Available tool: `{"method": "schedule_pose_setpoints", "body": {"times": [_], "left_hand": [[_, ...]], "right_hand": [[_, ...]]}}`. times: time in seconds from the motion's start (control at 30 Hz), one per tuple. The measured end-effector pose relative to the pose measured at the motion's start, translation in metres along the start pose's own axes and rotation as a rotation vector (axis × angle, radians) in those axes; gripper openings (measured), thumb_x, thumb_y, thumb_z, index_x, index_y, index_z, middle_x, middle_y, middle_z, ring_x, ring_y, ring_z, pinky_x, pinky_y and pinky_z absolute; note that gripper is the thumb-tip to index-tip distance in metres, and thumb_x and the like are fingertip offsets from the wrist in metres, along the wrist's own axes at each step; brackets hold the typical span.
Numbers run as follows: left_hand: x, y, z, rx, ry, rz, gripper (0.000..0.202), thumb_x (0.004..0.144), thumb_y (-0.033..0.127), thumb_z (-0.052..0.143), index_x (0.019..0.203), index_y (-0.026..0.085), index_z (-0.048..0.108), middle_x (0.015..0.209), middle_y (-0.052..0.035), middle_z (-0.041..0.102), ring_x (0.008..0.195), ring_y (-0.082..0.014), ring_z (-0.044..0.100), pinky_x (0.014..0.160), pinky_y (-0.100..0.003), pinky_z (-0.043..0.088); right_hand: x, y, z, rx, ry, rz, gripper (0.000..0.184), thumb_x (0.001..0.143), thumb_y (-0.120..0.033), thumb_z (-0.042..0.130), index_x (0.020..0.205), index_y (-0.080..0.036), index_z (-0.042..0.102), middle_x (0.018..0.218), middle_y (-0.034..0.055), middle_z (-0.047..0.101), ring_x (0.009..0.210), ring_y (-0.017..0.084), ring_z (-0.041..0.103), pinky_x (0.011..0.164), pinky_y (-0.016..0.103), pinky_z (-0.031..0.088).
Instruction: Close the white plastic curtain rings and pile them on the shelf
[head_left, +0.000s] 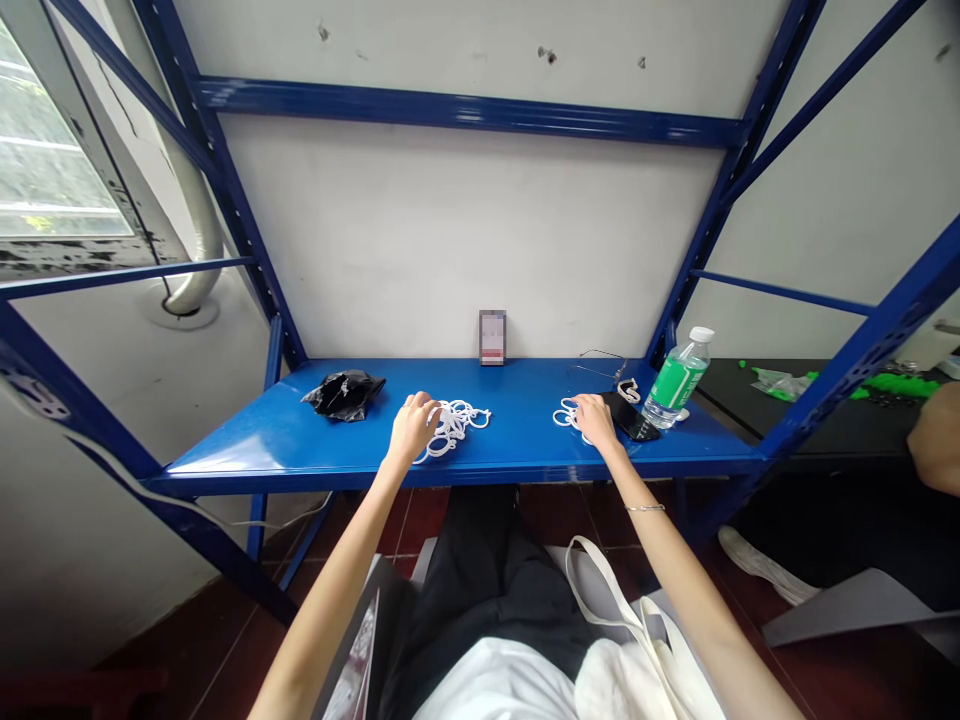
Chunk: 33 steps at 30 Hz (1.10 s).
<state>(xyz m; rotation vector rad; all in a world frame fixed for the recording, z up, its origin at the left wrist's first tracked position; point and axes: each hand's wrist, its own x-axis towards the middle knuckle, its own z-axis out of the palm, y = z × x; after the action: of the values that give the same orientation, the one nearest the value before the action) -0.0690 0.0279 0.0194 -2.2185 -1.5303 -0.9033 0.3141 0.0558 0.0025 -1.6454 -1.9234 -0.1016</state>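
A heap of thin white rings, like hair ties or plastic loops (460, 420), lies on the blue tabletop. My left hand (413, 428) is at the heap's left edge, fingers apart and bent, fingertips touching the outer rings. Farther right, my right hand (595, 420) rests low over a smaller group of white rings (564, 414). Its fingers are stretched out and partly cover them; no ring is clearly lifted. Just right of that hand, a black phone (634, 418) lies flat, with a small white coiled item (628, 390) behind it.
A crumpled black plastic bag (343, 395) sits left on the blue table (277, 440). A phone (493, 338) stands upright against the wall. Eyeglasses (604, 362) and a green-labelled water bottle (679, 380) are at right. Blue frame posts flank the table; another person sits at far right.
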Motion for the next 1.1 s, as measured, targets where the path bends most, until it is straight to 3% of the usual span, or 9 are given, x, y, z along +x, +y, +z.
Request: {"method": "schedule_pose_setpoints", "body": {"times": [0.13, 0.3, 0.5, 0.67, 0.77, 0.83, 1.0, 1.1], "left_hand": [[0.003, 0.009, -0.009, -0.005, 0.035, 0.013, 0.032, 0.093, 0.028, 0.037, 0.089, 0.017, 0.067, 0.1, -0.0127, 0.061, 0.09, -0.0262, 0.055, 0.068, -0.033, 0.046], [0.005, 0.033, -0.016, -0.097, 0.053, 0.062, 0.031, 0.094, 0.028, 0.037, 0.091, 0.019, 0.066, 0.102, -0.0119, 0.06, 0.093, -0.0255, 0.053, 0.072, -0.035, 0.047], [-0.001, 0.071, -0.007, -0.269, -0.068, 0.234, 0.03, 0.094, 0.024, 0.036, 0.093, 0.019, 0.065, 0.104, -0.0115, 0.058, 0.097, -0.0244, 0.053, 0.074, -0.035, 0.047], [-0.011, 0.09, 0.007, -0.362, -0.16, 0.329, 0.027, 0.093, 0.023, 0.038, 0.092, 0.02, 0.065, 0.099, -0.0105, 0.057, 0.095, -0.0237, 0.053, 0.078, -0.035, 0.046], [-0.016, 0.096, 0.013, -0.454, -0.215, 0.312, 0.024, 0.092, 0.023, 0.04, 0.095, 0.02, 0.063, 0.099, -0.0095, 0.057, 0.092, -0.0221, 0.055, 0.08, -0.035, 0.046], [-0.019, 0.099, 0.017, -0.543, -0.249, 0.288, 0.023, 0.092, 0.024, 0.04, 0.1, 0.021, 0.061, 0.101, -0.009, 0.058, 0.093, -0.0215, 0.056, 0.082, -0.034, 0.046], [-0.024, 0.103, 0.028, -0.763, -0.226, 0.137, 0.034, 0.09, 0.029, 0.045, 0.123, 0.021, 0.049, 0.11, -0.0095, 0.056, 0.091, -0.0195, 0.057, 0.074, -0.032, 0.049], [-0.022, 0.103, 0.031, -0.868, -0.246, 0.065, 0.035, 0.089, 0.038, 0.048, 0.118, 0.019, 0.053, 0.106, -0.0094, 0.058, 0.083, -0.0181, 0.058, 0.064, -0.028, 0.047]], "right_hand": [[0.009, 0.019, -0.003, -0.102, -0.1, 0.036, 0.033, 0.087, -0.016, 0.038, 0.097, -0.017, 0.069, 0.111, 0.0132, 0.064, 0.11, 0.03, 0.05, 0.089, 0.045, 0.038], [0.016, 0.022, -0.004, -0.154, -0.128, 0.015, 0.026, 0.087, -0.024, 0.044, 0.084, -0.02, 0.069, 0.107, 0.013, 0.062, 0.105, 0.032, 0.048, 0.087, 0.048, 0.037], [0.023, 0.019, -0.003, -0.223, -0.162, -0.035, 0.023, 0.086, -0.024, 0.046, 0.077, -0.02, 0.066, 0.101, 0.0137, 0.06, 0.101, 0.032, 0.049, 0.085, 0.05, 0.038], [0.018, 0.013, -0.005, -0.181, -0.039, -0.067, 0.024, 0.089, -0.025, 0.04, 0.083, -0.019, 0.063, 0.104, 0.0153, 0.059, 0.101, 0.032, 0.048, 0.085, 0.05, 0.038], [0.009, -0.003, -0.009, 0.006, 0.024, -0.057, 0.023, 0.091, -0.027, 0.039, 0.086, -0.02, 0.06, 0.104, 0.0133, 0.06, 0.102, 0.031, 0.048, 0.084, 0.046, 0.039], [0.0, -0.02, -0.012, 0.22, -0.026, -0.087, 0.021, 0.091, -0.032, 0.042, 0.086, -0.021, 0.059, 0.099, 0.01, 0.061, 0.099, 0.028, 0.05, 0.083, 0.042, 0.041], [-0.027, -0.066, -0.009, 0.867, -0.456, -0.164, 0.027, 0.09, -0.046, 0.049, 0.09, -0.021, 0.056, 0.085, 0.0031, 0.064, 0.079, 0.017, 0.058, 0.075, 0.033, 0.044], [-0.036, -0.08, 0.001, 1.061, -0.595, -0.11, 0.033, 0.086, -0.051, 0.054, 0.088, -0.018, 0.055, 0.077, 0.0012, 0.062, 0.062, 0.012, 0.052, 0.061, 0.027, 0.04]]}}
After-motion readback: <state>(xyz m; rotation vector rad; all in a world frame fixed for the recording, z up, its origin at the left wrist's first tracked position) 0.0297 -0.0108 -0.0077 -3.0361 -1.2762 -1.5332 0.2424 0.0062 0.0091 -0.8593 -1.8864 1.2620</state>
